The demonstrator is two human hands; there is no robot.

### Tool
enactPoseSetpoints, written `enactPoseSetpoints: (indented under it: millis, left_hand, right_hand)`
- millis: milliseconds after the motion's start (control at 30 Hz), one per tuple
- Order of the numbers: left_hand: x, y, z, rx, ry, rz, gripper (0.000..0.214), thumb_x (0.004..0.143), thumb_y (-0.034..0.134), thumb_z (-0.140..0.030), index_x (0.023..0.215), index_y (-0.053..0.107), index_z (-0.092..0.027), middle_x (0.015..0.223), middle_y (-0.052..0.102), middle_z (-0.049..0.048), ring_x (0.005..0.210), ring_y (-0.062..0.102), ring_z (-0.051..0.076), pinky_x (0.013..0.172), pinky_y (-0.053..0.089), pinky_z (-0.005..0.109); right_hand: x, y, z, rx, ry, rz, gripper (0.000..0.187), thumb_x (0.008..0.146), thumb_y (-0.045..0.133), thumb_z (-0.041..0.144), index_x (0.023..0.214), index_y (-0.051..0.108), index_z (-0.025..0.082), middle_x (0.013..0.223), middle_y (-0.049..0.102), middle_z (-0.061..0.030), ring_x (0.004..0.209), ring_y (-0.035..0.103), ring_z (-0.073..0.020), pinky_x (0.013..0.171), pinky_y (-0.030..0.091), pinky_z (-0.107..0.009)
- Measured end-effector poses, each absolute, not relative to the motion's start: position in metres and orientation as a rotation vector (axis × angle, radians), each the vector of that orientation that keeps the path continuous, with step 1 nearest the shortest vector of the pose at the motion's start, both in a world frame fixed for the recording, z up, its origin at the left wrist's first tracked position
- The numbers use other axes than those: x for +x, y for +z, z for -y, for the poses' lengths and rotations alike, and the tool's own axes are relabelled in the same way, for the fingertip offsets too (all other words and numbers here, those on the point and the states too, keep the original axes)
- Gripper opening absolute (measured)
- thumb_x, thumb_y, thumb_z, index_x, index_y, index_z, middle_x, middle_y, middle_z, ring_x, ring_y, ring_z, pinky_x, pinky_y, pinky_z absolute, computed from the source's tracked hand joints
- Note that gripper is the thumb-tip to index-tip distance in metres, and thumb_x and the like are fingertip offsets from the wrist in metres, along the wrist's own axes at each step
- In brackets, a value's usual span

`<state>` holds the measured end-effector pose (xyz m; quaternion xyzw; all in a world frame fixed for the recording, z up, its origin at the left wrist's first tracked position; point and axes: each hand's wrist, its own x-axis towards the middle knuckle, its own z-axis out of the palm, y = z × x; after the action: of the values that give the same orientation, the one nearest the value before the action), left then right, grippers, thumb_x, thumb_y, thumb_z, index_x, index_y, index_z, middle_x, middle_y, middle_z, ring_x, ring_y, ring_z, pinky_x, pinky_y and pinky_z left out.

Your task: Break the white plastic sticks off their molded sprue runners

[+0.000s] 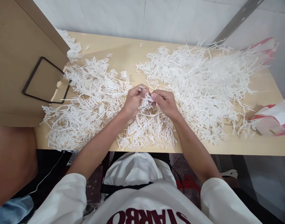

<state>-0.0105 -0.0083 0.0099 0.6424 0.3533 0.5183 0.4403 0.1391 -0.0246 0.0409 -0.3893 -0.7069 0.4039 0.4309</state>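
Observation:
Above the middle of the table, my left hand point(134, 101) is closed around a small bunch of white branched plastic sprigs point(146, 102). My right hand point(165, 101) meets it from the right, thumb and fingers pinched at the edge of the same bunch. Exactly which strands the right fingers grip is hard to make out. Just below both hands lies a heap of short white sprigs point(147, 132). A wide pile of them point(86, 109) spreads to the left, and a larger, taller tangle point(203, 84) with longer strands covers the right.
At the left stands a brown cardboard box point(21, 56) with a black rectangular wire frame point(27, 84) against it. A red-and-white plastic bag point(273, 119) lies at the table's point(254, 146) right end. Someone's bare limb point(13, 161) is at lower left. A tiled wall point(123, 18) runs behind.

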Motion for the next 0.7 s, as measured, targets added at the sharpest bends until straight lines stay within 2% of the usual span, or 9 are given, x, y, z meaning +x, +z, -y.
enactPoseSetpoints:
  millis: [100,233,367,500,700]
  left_hand:
    - [-0.011,0.007,0.005,1.593,1.323,-0.966,0.045,0.093,0.026,-0.061,0.089,0.051,-0.024,0.074,0.055,0.001,0.063,0.056,0.012,0.056,0.047,0.029]
    - [-0.015,0.011,0.002,1.7,1.393,-1.103,0.049,0.093,0.021,-0.063,0.097,0.053,-0.026,0.081,0.058,0.0024,0.07,0.057,0.012,0.062,0.046,0.029]
    - [-0.02,0.023,0.008,1.787,1.413,-1.115,0.039,0.094,0.033,-0.056,0.088,0.054,-0.024,0.078,0.057,0.0018,0.074,0.055,0.013,0.067,0.045,0.029]
    - [-0.02,0.031,0.014,1.741,1.369,-1.021,0.036,0.09,0.046,-0.053,0.074,0.052,-0.02,0.066,0.05,-0.0004,0.064,0.048,0.011,0.06,0.039,0.027]
    - [-0.014,0.03,0.015,1.495,1.263,-0.973,0.034,0.087,0.057,-0.044,0.066,0.048,-0.018,0.061,0.047,-0.0026,0.057,0.044,0.007,0.054,0.036,0.023]
  right_hand:
    - [0.136,0.038,0.023,-0.943,1.049,1.71,0.034,0.089,0.052,0.047,0.07,0.061,0.021,0.064,0.059,0.0022,0.061,0.053,-0.0083,0.062,0.043,-0.026]
    - [0.134,0.032,0.018,-0.999,1.166,1.551,0.031,0.089,0.049,0.05,0.085,0.061,0.021,0.069,0.059,0.0016,0.063,0.056,-0.0091,0.062,0.046,-0.026]
    - [0.134,0.034,0.017,-0.993,1.202,1.6,0.038,0.092,0.041,0.053,0.08,0.057,0.02,0.066,0.055,0.0019,0.061,0.053,-0.0086,0.061,0.043,-0.026]
    - [0.134,0.042,0.022,-1.058,1.085,1.748,0.036,0.086,0.053,0.054,0.072,0.049,0.021,0.061,0.049,0.005,0.055,0.043,-0.0063,0.055,0.035,-0.024]
    - [0.135,0.039,0.022,-1.082,0.893,1.839,0.041,0.091,0.043,0.054,0.068,0.05,0.02,0.057,0.048,0.0044,0.053,0.043,-0.0065,0.053,0.033,-0.025]
